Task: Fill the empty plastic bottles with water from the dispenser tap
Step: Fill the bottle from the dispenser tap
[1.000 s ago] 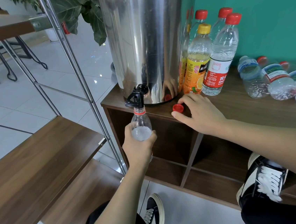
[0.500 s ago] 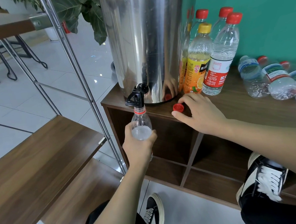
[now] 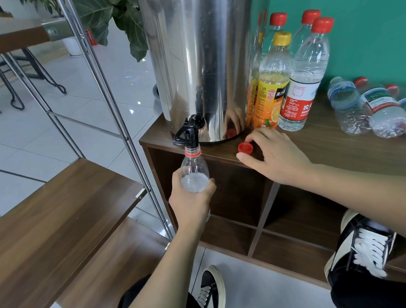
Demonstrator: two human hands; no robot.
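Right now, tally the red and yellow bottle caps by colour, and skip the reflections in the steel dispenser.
Red plastic caps screwed on bottles: 5
Loose red plastic cap lying on the brown wooden cabinet top: 1
Yellow plastic cap on the orange juice bottle: 1
Total: 7

Glossy steel dispenser [image 3: 201,53] (wood-grain cabinet [image 3: 346,143])
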